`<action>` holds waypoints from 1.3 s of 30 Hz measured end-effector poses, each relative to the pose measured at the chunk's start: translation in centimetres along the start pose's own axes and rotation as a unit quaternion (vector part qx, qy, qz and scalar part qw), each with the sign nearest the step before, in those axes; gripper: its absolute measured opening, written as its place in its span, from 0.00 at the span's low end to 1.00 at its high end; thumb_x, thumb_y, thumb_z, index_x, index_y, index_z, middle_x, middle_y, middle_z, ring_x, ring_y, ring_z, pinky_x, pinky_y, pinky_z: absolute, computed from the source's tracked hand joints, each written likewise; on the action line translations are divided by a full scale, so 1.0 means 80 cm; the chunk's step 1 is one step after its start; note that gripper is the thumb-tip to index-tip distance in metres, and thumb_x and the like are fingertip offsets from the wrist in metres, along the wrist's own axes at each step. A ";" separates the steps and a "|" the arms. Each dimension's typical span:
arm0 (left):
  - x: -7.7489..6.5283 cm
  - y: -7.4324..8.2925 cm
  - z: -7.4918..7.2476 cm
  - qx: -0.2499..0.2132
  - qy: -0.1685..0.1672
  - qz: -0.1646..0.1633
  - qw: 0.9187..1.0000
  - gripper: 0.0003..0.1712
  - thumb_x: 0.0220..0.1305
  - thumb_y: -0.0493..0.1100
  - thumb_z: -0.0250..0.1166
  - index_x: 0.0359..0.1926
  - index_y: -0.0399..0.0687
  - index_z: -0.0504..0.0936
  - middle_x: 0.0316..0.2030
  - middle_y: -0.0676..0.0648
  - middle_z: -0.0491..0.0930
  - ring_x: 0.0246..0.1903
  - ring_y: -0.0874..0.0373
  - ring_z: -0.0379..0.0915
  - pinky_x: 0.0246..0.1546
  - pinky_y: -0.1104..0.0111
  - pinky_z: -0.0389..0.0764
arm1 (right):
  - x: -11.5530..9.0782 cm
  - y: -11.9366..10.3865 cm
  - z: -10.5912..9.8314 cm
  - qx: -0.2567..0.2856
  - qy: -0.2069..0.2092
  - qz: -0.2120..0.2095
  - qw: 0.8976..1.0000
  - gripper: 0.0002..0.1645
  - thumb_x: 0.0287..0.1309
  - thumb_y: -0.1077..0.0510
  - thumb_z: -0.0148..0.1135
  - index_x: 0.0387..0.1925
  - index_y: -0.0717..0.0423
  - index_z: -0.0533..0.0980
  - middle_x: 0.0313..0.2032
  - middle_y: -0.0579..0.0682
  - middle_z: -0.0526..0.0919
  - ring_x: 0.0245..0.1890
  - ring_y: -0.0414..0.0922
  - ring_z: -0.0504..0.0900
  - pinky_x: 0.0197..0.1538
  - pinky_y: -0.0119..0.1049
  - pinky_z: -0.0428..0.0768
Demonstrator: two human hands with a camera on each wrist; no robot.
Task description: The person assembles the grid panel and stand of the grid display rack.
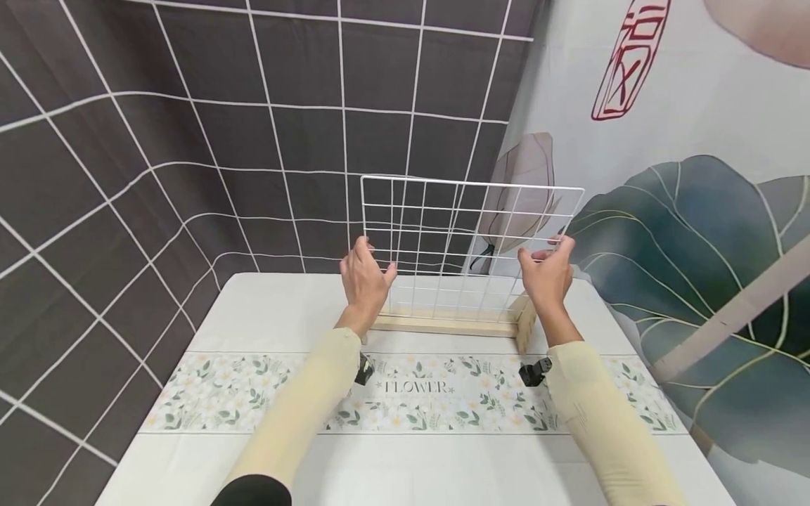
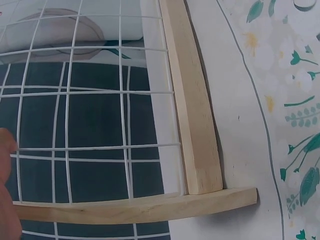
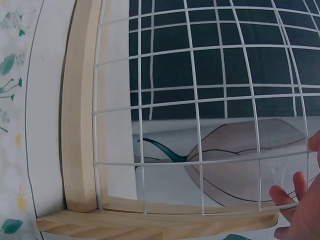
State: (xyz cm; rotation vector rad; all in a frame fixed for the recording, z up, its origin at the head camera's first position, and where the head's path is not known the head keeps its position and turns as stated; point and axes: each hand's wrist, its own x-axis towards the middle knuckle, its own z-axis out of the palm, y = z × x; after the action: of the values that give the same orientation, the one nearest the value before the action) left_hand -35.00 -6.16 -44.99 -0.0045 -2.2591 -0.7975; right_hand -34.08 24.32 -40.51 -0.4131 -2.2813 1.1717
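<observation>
A white wire grid panel (image 1: 471, 183) stands upright in a pale wooden frame (image 1: 443, 325) on the table. My left hand (image 1: 365, 277) holds the panel's left edge, thumb toward the mesh. At the opposite edge, my right hand (image 1: 547, 277) grips the panel with bent fingers. The left wrist view shows the wooden bottom bar (image 2: 192, 125) meeting a side piece (image 2: 140, 211), with the mesh against them. In the right wrist view, fingertips (image 3: 300, 185) touch the grid wire near the other wooden side piece (image 3: 165, 226).
A white tablecloth (image 1: 278, 309) with a floral band reading "FLOWER" covers the table. Behind it hangs a dark cloth with white grid lines (image 1: 297, 140); a leaf-patterned curtain (image 1: 683, 246) is at the right. Small black devices (image 1: 534, 372) sit at both wrists.
</observation>
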 end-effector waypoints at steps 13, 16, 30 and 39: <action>0.000 0.003 -0.001 -0.008 0.000 -0.016 1.000 0.41 0.52 0.44 0.78 0.62 0.38 0.67 0.47 0.41 0.82 0.50 0.47 0.79 0.62 0.54 0.71 | 0.000 0.001 0.002 0.012 0.013 -0.004 1.000 0.32 0.62 0.49 0.60 0.62 0.54 0.61 0.43 0.58 0.86 0.48 0.62 0.81 0.55 0.52 0.69; 0.001 0.005 -0.002 -0.008 -0.002 -0.008 1.000 0.40 0.52 0.45 0.78 0.61 0.38 0.68 0.46 0.42 0.82 0.49 0.47 0.79 0.63 0.54 0.71 | 0.001 0.004 0.001 0.016 0.011 -0.002 1.000 0.31 0.62 0.48 0.59 0.62 0.54 0.61 0.45 0.59 0.86 0.49 0.62 0.81 0.56 0.53 0.69; -0.008 -0.006 -0.005 -0.019 -0.020 -0.019 0.999 0.36 0.53 0.44 0.78 0.57 0.39 0.69 0.41 0.41 0.82 0.44 0.46 0.81 0.65 0.54 0.70 | -0.005 0.011 0.005 0.007 -0.010 -0.009 1.000 0.31 0.63 0.47 0.59 0.61 0.55 0.61 0.45 0.60 0.86 0.47 0.61 0.83 0.46 0.43 0.68; 0.000 -0.002 -0.014 -0.008 -0.041 -0.018 0.999 0.38 0.53 0.46 0.78 0.60 0.38 0.69 0.42 0.42 0.83 0.47 0.45 0.81 0.67 0.53 0.68 | 0.000 0.001 -0.001 0.007 -0.028 0.000 1.000 0.33 0.63 0.48 0.60 0.63 0.55 0.60 0.47 0.59 0.88 0.49 0.60 0.84 0.53 0.47 0.71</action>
State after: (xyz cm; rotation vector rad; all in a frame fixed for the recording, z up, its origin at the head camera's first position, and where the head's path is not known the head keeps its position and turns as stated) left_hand -34.35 -6.90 -44.50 -0.0030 -2.3365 -0.8482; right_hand -34.02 24.41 -40.51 -0.3804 -2.3187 1.2127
